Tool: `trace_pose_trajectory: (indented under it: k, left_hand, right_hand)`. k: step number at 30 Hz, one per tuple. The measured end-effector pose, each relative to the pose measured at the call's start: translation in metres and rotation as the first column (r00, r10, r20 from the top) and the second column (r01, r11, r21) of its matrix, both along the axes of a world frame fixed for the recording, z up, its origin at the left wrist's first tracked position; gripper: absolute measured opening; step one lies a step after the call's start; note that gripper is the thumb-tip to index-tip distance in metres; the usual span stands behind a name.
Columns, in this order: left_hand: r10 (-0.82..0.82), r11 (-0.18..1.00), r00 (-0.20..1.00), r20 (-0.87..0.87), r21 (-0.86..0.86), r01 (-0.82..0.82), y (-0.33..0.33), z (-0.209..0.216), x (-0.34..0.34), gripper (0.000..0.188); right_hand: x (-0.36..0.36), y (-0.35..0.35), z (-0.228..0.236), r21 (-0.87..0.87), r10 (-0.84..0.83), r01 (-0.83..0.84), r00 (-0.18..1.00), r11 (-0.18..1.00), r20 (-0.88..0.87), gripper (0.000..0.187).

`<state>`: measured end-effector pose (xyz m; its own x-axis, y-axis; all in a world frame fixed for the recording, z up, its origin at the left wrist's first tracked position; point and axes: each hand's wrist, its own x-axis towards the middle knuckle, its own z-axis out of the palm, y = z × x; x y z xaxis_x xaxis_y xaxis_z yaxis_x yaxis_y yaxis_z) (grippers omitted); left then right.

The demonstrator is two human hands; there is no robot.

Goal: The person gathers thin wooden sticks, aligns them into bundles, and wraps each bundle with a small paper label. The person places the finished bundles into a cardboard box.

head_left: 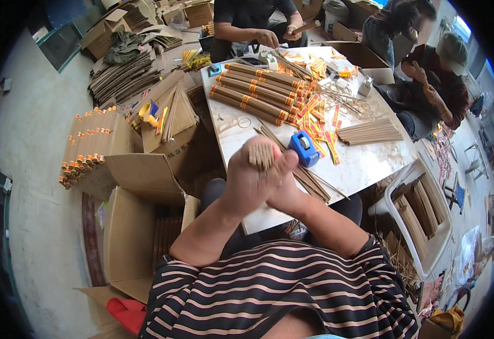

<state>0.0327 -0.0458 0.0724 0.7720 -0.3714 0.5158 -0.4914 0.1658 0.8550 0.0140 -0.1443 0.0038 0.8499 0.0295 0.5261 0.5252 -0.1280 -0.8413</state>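
Observation:
My left hand (241,183) is wrapped round a bundle of brown incense sticks (261,155), whose cut ends point up toward me. Pressed close against it, my right hand (285,189) also closes on the bundle, its thumb near the stick ends. Most of the bundle's length is hidden by the hands. A blue tape dispenser (304,148) stands on the white table (380,164) just beyond my right hand. Loose incense sticks (313,183) lie under and beside my hands. Farther back are stacked bundles with red and yellow bands (258,90) and scattered red and yellow paper labels (320,124).
A fan of loose sticks (371,133) lies at the table's right. A white bin (391,206) of sticks stands on the right, an open cardboard box (125,231) on the left. Banded bundles (91,141) are stacked farther left. Co-workers sit across the table (252,25) and at right (436,85).

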Motion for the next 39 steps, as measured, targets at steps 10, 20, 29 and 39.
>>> trace_pose_trajectory:
  k: [10, 20, 29, 39]
  left_hand:
    - [-0.152, 0.988, 0.944, -0.294, -0.065, 0.139, -0.003, -0.003, 0.002, 0.029]
    - [-0.271, 0.883, 0.826, -0.494, 0.214, 0.417, 0.023, 0.048, -0.015, 0.023]
    - [-0.225, 0.695, 0.577, -0.785, 0.285, 0.66, 0.012, -0.006, -0.049, 0.015]
    - [-0.225, 0.766, 0.455, -0.862, 0.132, 0.629, 0.01, -0.038, -0.066, 0.016]
  right_hand:
    - [-0.001, -0.007, -0.006, -0.045, 0.007, -0.021, 0.957, 0.999, -0.291, 0.037]
    - [-0.042, -0.06, 0.066, 0.26, 0.286, -0.271, 0.958, 0.927, -0.023, 0.07]
    - [-0.07, -0.052, 0.039, -0.43, 0.007, -0.003, 1.0, 0.903, 0.008, 0.031]
    - [-0.082, -0.051, 0.0, -0.269, -0.024, 0.032, 0.999, 0.962, 0.035, 0.019]
